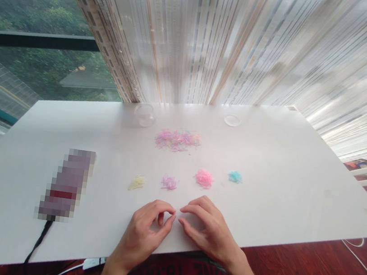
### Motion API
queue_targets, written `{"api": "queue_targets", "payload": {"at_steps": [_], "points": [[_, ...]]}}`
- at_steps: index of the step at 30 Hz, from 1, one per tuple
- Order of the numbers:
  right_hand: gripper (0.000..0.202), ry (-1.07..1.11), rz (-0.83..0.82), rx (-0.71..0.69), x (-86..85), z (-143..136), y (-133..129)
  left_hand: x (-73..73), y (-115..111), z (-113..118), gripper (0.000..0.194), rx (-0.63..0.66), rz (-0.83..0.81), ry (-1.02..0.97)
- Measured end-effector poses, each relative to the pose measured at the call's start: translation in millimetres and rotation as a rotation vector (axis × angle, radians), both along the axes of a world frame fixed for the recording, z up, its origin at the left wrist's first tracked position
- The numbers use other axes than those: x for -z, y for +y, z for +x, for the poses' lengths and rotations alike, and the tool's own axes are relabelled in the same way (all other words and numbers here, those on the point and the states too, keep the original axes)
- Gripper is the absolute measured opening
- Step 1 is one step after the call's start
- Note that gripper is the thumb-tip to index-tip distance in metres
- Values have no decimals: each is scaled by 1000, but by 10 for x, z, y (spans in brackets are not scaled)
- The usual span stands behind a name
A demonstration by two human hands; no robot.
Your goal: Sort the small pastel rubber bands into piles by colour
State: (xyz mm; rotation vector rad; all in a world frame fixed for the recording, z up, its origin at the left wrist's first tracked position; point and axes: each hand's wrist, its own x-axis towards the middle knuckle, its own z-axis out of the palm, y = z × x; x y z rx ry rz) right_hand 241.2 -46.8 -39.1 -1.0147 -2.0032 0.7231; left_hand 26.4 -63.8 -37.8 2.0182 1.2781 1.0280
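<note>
My left hand (148, 226) is pinched at thumb and index finger near the table's front edge; anything between the tips is too small to make out. Just right of it, my right hand (206, 229) has its thumb and index finger apart with nothing visible between them. Beyond the hands lie small piles of thin strips: yellow (137, 182), purple (170, 182), pink (204, 178) and blue (235, 176). Farther back spreads a larger mixed-colour pile (178, 140).
A clear round container (145, 115) and a clear lid (233, 120) sit at the back of the white table (282, 183). A blurred-out device (66, 185) with a black cable lies at the left. Striped curtains (201, 35) hang behind the table.
</note>
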Motion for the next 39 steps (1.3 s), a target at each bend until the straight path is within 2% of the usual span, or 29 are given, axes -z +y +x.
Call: {"api": "queue_targets", "payload": {"at_steps": [4,25,39], "points": [[9,16,10,2,-16,-7,4,7,-6,-4,11,2,0,4],[7,0,63,-35,7,-8,-1,-1,10,25,16,25,30,-10],[7,21,135,-18,19,-14,7,-41,31,41,17,75,-5,0]]}}
